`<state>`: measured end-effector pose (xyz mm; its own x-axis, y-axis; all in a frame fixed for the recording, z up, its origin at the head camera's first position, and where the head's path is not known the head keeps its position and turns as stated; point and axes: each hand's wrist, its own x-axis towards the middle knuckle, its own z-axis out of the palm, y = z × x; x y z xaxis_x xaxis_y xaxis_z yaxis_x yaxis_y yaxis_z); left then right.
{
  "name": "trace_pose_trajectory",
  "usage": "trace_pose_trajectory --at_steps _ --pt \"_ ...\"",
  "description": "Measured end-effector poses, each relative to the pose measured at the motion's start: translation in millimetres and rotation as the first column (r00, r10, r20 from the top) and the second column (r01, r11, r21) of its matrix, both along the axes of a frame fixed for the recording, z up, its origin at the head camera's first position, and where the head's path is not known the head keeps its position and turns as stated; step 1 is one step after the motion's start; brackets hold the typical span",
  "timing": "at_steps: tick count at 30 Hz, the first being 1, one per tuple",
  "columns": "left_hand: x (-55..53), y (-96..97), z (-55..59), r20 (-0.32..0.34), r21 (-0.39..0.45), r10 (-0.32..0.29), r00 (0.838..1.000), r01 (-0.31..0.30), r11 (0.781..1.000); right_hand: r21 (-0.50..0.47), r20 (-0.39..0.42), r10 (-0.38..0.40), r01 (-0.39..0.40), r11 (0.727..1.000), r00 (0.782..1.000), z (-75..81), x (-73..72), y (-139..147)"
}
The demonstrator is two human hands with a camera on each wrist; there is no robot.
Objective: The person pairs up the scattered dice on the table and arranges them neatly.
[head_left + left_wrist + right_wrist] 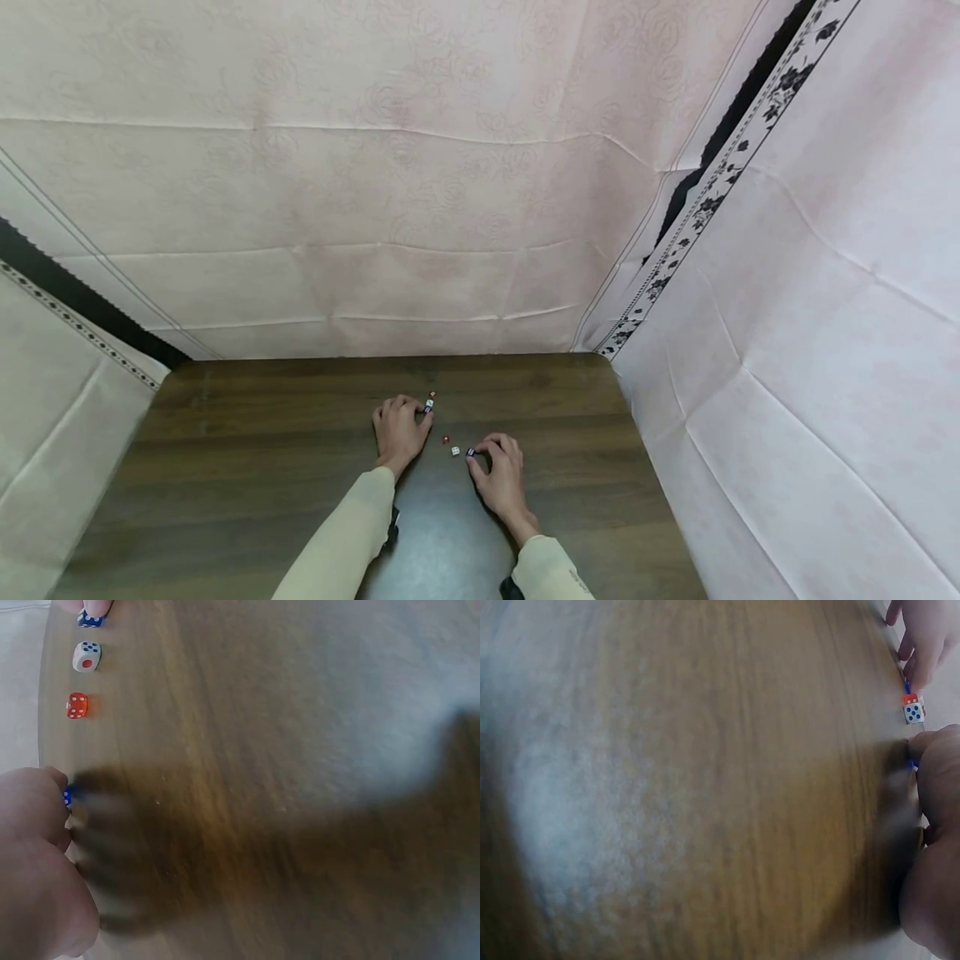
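Between thumb and forefinger, my left hand [400, 429] pinches a blue die [67, 796], mostly covered by the fingers in the left wrist view. Right beyond that die are a white die [429, 403] and a small orange-red die [432, 393]. My right hand [501, 475], nearer the body, pinches a second blue die [470, 452] with thumb and fingertip. In the gap between the hands lie a red die [446, 438] and another white die [455, 451], the white one closer to the right hand.
The dice are on a brown wood-grain table [262, 467] with rounded far corners. Pale patterned cloth [390, 183] hangs behind it, and more white cloth [825, 358] drapes along the right side. Both forearms, in light sleeves [348, 533], reach in from the near edge.
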<state>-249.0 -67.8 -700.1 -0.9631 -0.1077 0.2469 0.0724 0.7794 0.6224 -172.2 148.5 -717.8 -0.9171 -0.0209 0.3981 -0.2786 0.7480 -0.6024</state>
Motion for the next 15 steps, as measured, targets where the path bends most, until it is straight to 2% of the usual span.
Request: trace_pose_trajectory --at_steps 6,10,15 --pt "11.3 -4.2 0.1 -0.025 0.041 -0.028 0.999 0.029 0.999 -0.005 -0.003 0.006 -0.006 1.0 1.0 2.0 1.8 0.4" --pt "18.9 -7.7 -0.4 -0.037 0.06 -0.044 0.998 0.046 0.997 -0.01 0.028 0.01 -0.01 1.0 1.0 4.0 2.5 1.6" --pt "28.7 -13.9 2.0 -0.012 0.071 -0.076 0.997 0.077 0.994 -0.049 0.069 0.029 -0.026 0.998 0.997 7.6 4.0 3.2"
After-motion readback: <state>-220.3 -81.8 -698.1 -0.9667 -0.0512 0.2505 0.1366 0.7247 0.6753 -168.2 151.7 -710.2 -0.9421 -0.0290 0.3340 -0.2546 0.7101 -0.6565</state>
